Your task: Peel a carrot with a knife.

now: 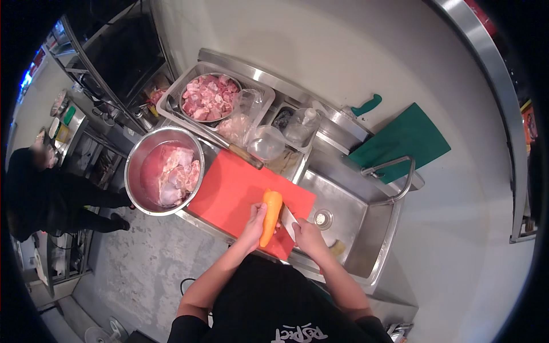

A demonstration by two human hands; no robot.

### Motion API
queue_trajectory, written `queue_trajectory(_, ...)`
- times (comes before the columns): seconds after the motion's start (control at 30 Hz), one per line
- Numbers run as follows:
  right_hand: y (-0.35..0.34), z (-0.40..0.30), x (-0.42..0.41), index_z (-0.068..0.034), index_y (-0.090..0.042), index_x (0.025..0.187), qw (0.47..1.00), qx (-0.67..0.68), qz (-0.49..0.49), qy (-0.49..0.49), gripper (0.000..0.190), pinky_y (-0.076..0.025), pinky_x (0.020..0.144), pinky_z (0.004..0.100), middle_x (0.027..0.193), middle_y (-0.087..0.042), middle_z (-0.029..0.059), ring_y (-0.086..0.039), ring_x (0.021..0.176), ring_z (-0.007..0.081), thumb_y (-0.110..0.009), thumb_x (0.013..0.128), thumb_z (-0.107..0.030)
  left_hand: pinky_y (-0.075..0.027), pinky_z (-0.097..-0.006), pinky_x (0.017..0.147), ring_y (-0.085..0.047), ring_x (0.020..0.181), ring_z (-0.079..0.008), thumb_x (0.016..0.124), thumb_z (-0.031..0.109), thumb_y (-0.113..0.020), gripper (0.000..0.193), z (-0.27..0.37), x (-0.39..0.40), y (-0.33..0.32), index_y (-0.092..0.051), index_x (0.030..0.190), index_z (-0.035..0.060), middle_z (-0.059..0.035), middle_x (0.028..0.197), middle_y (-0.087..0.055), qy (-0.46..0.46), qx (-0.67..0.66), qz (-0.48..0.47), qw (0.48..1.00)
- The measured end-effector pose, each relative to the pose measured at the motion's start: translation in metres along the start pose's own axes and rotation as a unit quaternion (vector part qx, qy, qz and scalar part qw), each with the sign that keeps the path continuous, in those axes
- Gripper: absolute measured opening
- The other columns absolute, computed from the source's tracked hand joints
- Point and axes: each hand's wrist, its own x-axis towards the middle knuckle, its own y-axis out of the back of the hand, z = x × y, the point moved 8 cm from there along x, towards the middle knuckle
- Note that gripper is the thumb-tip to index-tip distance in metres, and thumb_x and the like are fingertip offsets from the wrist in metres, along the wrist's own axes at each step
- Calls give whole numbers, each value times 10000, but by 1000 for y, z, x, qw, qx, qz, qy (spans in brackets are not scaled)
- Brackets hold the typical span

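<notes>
Above a red cutting board (pixel 240 184), my left hand (pixel 254 227) holds a large orange carrot (pixel 271 214), its thick end pointing away from me. The carrot's surface looks smooth. My right hand (pixel 308 236) grips a knife (pixel 289 221) by its handle, which the fingers hide. The blade lies close along the right side of the carrot; whether it touches cannot be told. Left of the board stands a steel bowl (pixel 129 171) with large pieces of raw meat (pixel 180 171) in pinkish liquid.
A steel sink (pixel 343 210) with a faucet (pixel 411 171) is at the right. Behind the board, a wooden-handled utensil (pixel 244 155) crosses a plastic basket (pixel 165 100) holding cut meat. A green cutting board (pixel 411 137) leans on the wall. Another person (pixel 43 193) stands at far left.
</notes>
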Motion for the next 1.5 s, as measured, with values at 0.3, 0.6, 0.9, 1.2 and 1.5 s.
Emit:
queue_trajectory(0.3,40,-14,-19,-80,-577,1368,986,155,-7,-64,355,-552,611,366,835,-666,161,-668,639,166,-534,1026,-165,-572,-354,690,-659,829,-217,1072,485,-397,459,-3,3,22,-372,1327,105,-122,1145,-594,52,-70,29,996)
queue_trajectory(0.6,56,-82,-20,-244,-623,1387,937,249,-8,245,594,-494,665,309,776,-601,60,-573,691,160,-824,829,-226,-586,-422,902,-642,1096,-256,1075,426,-424,473,19,-28,-29,-467,1382,69,-121,1280,-594,143,-230,-138,953)
queue_trajectory(0.9,62,-105,-26,-250,-632,1376,941,161,-20,298,683,-492,645,335,757,-600,79,-571,651,217,-870,737,-278,-605,-410,855,-673,1081,-267,1056,373,-485,452,24,-44,-39,-508,1347,27,-155,1253,-619,151,-155,-153,964)
queue_trajectory(1.2,48,-102,-36,-223,-654,1351,940,171,-55,290,615,-502,654,314,783,-644,76,-621,664,192,-858,772,-177,-603,-340,799,-693,947,-216,1042,388,-530,395,21,-38,-44,-542,1265,61,-121,1131,-654,159,-156,-115,968)
queue_trajectory(1.5,46,-107,-47,-106,-672,1314,937,168,-28,304,573,-518,667,304,843,-689,91,-628,669,198,-858,772,-130,-519,-405,981,-642,1109,-267,1039,514,-461,577,27,-23,-33,-529,1370,46,-154,1248,-639,162,-207,-127,957)
